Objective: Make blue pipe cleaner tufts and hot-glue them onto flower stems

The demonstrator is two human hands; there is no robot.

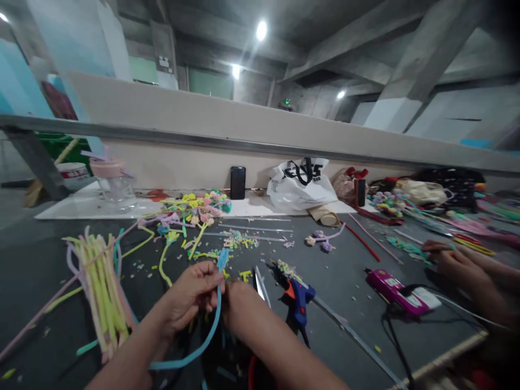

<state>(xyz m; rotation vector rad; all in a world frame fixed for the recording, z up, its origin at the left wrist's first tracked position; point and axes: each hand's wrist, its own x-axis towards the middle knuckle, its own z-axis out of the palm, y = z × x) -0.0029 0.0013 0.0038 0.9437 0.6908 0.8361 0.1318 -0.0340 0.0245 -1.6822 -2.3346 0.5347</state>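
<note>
A blue fuzzy strip [207,342] curves up from the lower left to my hands, with a wider blue tip standing above the fingers. My left hand [197,292] pinches it just below that tip. Against its right side is my right hand [239,303], bent inward; its fingers are mostly hidden behind the wrist and the other hand. Beside the right hand lie scissors [262,286], and further right a blue and orange glue gun [299,303]. To the left rests a bundle of yellow and pink fuzzy stems [101,292].
Colourful fuzzy flowers [199,208], a black phone [238,183], a white bag [301,187] and a clear jug [116,187] stand or lie at the back. A magenta power strip [396,292] with cables is at right, near another person's hands [455,262]. Small clippings dot the dark table [337,281].
</note>
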